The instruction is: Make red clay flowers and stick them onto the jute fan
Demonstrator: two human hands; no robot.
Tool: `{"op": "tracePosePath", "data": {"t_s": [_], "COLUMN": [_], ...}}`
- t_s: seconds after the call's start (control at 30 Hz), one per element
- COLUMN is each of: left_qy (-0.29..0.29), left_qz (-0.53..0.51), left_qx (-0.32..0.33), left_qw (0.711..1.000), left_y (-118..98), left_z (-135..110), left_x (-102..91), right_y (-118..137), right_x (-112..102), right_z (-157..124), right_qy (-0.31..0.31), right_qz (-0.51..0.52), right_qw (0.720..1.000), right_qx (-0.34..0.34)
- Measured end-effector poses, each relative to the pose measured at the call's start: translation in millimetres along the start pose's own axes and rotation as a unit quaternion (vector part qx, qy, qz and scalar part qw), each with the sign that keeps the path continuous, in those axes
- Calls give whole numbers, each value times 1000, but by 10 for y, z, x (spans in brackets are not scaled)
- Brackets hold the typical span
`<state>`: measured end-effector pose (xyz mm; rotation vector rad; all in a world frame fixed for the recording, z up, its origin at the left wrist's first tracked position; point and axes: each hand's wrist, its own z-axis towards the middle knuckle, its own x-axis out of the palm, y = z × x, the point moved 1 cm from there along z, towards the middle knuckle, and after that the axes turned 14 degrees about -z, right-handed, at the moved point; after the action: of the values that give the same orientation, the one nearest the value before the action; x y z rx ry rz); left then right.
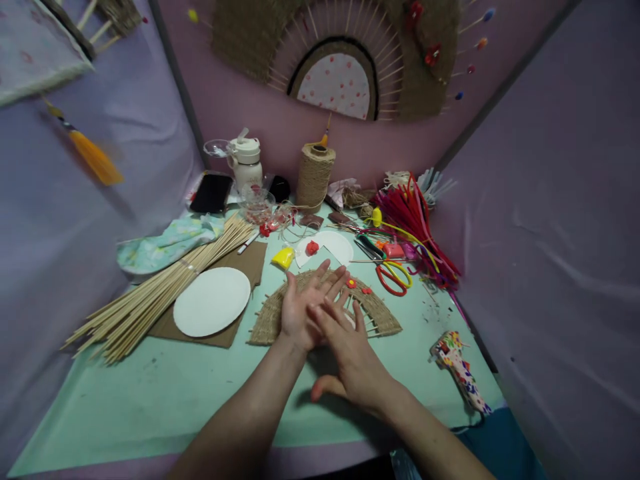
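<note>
My left hand (303,310) is turned palm up with its fingers spread. Across its palm lie the fingertips of my right hand (353,357), palm down, fingers stretched and thumb apart. Whether anything small sits between the two hands is hidden. Beneath them on the table is a fan-shaped piece woven from twine over sticks (270,317), partly covered by my hands. It carries a small orange flower with a yellow centre (351,283) and red bits beside it. Just beyond lie a yellow packet of clay (283,258) and a red lump (312,248) on white paper.
At left, a bundle of thin sticks (165,293) and a white oval card (213,302) lie on cardboard (260,257). Scissors (393,279) and red pipe cleaners (415,223) are at right, near a patterned glue gun (460,370). A twine spool (316,177) and bottle (247,163) stand behind.
</note>
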<state>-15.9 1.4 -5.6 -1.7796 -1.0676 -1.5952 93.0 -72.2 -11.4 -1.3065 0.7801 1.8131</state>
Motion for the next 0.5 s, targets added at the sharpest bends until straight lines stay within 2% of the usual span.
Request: {"op": "tracePosePath", "data": {"t_s": [0.13,0.3,0.37,0.5], "left_qy": [20,22,13,-4], "left_qz": [-10,-6,4,25], "left_qx": [1,1,6,10], "left_qw": [1000,1000,1000,1000], "left_y": [-39,-32,-13,27], "left_z": [4,10,10,12], "left_x": [22,6,-1,-4], "right_y": [-59,-81,-74,-70], "right_x": [-38,-104,-114,-72], "right_z": [-41,30,85,148], "right_qy": [-79,-187,-190,-150], "right_qz": [51,86,90,97], "right_qw": [994,969,963,969], "right_qx": [54,135,169,170]}}
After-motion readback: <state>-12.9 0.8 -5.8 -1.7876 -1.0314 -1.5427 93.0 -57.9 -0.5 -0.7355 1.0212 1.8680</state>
